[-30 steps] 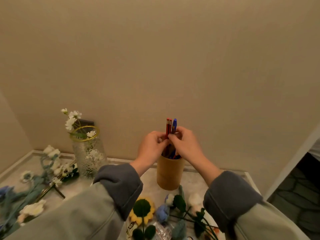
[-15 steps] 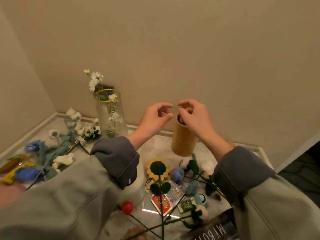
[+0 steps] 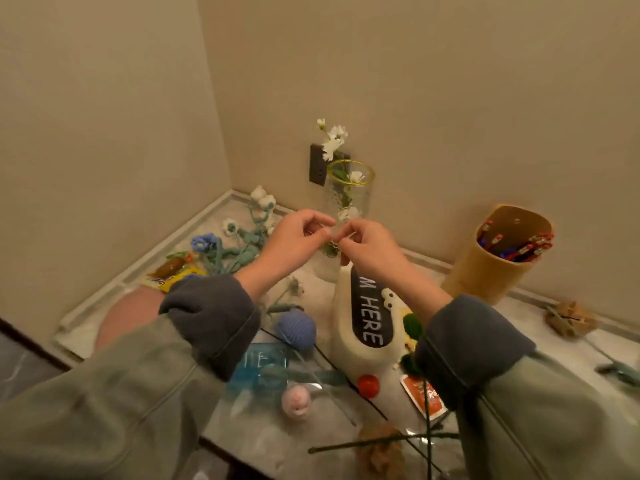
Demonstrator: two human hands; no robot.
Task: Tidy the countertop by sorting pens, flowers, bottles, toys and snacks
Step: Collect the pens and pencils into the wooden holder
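My left hand (image 3: 294,240) and my right hand (image 3: 370,251) hover close together above the countertop (image 3: 543,344), fingers loosely curled, nothing visibly in them. They are in front of a glass vase (image 3: 349,192) that holds white flowers (image 3: 334,138). To the right stands a tan pen holder (image 3: 485,271) with several red and blue pens (image 3: 519,245) inside. A white plush toy (image 3: 346,341) marked "HERE" lies under my right wrist. Knitted flowers (image 3: 235,244) lie at the left; a blue one (image 3: 297,329) and a pink one (image 3: 295,401) lie nearer.
Snack packets (image 3: 173,270) lie at the left edge, an orange packet (image 3: 420,396) and a blue packet (image 3: 259,367) near the front. A brown toy (image 3: 569,318) sits at the right. Walls close off the back and left; a dark socket (image 3: 318,164) is behind the vase.
Both hands let go of the pens in the holder and moved left, away from it, to in front of the vase. The view swung left and down.
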